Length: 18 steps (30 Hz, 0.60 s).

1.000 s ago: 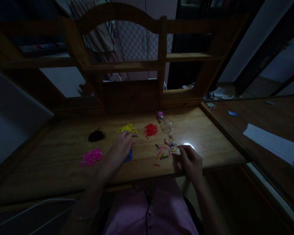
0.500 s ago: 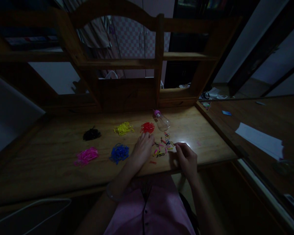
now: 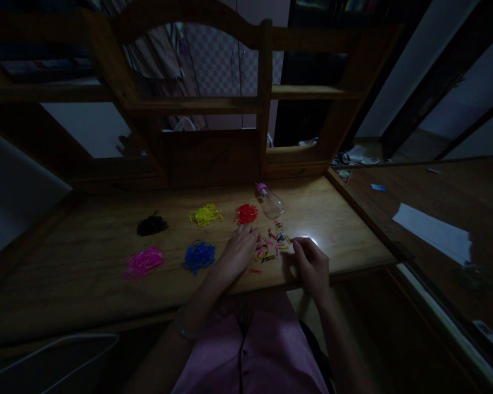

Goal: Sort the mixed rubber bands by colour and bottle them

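Note:
Small, thin coloured loops, rubber bands by their look, lie on the wooden desk. A mixed scatter (image 3: 280,237) of them, in several colours, sits between my hands. My right hand (image 3: 314,264) is at its right edge, thumb and forefinger pinched at the end of a yellow loop (image 3: 288,239). My left hand (image 3: 240,247) rests on the scatter's left side with fingers bent and close together; what is under the fingertips is hidden. Beyond it is a red pile (image 3: 245,213). Left of this hand are a blue pile (image 3: 199,256) and a yellow pile (image 3: 206,214).
A pink pile (image 3: 143,262) and a black pile (image 3: 152,224) lie farther left. A clear bulb-shaped bottle (image 3: 273,204) with a pink cap lies behind the scatter. A wooden shelf frame (image 3: 197,105) closes off the back. White papers (image 3: 433,232) lie on the right-hand surface.
The view has shifted slightly. My left fingers have moved a little at the scatter's edge, and the dark loop beside their tips no longer shows. My right hand keeps its pinch.

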Tool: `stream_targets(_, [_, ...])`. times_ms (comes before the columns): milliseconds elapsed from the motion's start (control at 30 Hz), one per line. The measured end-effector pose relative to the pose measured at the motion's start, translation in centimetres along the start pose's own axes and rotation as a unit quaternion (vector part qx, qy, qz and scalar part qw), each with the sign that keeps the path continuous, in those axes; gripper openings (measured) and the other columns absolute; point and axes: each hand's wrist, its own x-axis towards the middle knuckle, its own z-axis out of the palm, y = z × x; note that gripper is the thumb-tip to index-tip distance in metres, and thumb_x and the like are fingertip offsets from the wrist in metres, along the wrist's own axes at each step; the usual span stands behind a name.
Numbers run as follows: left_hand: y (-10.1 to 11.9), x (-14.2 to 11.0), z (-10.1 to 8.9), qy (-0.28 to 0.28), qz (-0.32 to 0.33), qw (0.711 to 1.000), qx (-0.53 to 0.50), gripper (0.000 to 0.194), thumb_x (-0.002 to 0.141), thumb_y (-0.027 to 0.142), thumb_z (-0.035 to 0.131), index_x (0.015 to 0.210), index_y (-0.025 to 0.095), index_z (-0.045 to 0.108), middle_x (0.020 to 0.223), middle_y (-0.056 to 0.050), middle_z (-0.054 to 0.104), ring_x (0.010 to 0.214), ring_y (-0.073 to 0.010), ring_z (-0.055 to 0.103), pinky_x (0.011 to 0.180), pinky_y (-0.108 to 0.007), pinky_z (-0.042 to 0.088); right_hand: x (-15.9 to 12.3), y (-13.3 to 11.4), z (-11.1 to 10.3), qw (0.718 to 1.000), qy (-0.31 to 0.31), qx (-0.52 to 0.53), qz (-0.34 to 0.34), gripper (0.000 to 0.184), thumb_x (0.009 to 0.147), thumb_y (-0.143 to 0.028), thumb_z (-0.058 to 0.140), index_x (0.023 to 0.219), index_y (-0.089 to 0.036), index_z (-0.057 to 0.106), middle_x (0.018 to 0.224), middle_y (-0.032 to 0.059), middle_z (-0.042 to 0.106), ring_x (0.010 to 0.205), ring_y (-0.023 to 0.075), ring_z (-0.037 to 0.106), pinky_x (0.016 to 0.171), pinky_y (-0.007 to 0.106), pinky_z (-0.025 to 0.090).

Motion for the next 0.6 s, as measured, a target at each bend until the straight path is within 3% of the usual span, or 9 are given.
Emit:
stream_targets(100, [0.6, -0.7, -1.1, -0.002, 0.013, 0.999, -0.037, 0.007, 0.093, 0.022, 0.047, 0.091, 0.02, 0.052, 0.098, -0.006, 0.057, 0.097, -0.0215, 0.051, 0.089, -0.036, 0.042, 0.0, 0.1, 0.0, 1.0, 0.005, 0.0, -0.004, 0.021, 0.092, -0.036, 0.055, 0.093, -0.02, 0.067, 0.087, 0.003, 0.07, 0.082, 0.019, 0.064, 0.072, 0.026, 0.046])
stream_targets(267, [2.1, -1.8, -2.4, -0.006, -0.037, 0.991, -0.127, 0.002, 0.089, 0.022, 0.052, 0.087, 0.021, 0.054, 0.092, -0.003, 0.06, 0.09, -0.0196, 0.056, 0.084, -0.034, 0.045, 0.1, 0.0, 0.1, 1.0, 0.0, 0.002, 0.0, 0.02, 0.092, -0.036, 0.056, 0.093, -0.02, 0.067, 0.087, 0.0028, 0.069, 0.081, 0.0189, 0.064, 0.071, 0.027, 0.046])
stream_targets(433, [4.0, -3.5, -1.0, 0.013, -0.036, 0.986, -0.163, 0.007, 0.086, 0.017, 0.056, 0.092, 0.021, 0.055, 0.096, -0.003, 0.061, 0.093, -0.0195, 0.056, 0.083, -0.033, 0.045, 0.0, -0.2, 0.0, 1.0, -0.002, -0.001, -0.003, 0.02, 0.093, -0.035, 0.055, 0.093, -0.02, 0.067, 0.088, 0.0023, 0.069, 0.081, 0.0182, 0.064, 0.072, 0.026, 0.046])
stream_targets(600, [5.1, -3.8, 0.8, 0.03, -0.025, 0.995, -0.092, 0.011, 0.088, 0.016, 0.056, 0.097, 0.021, 0.056, 0.099, -0.003, 0.06, 0.096, -0.0216, 0.053, 0.086, -0.036, 0.043, 0.0, -0.1, 0.0, 1.0, -0.002, 0.0, -0.004, 0.019, 0.093, -0.034, 0.054, 0.094, -0.02, 0.067, 0.088, 0.0024, 0.069, 0.081, 0.0179, 0.064, 0.072, 0.026, 0.047])
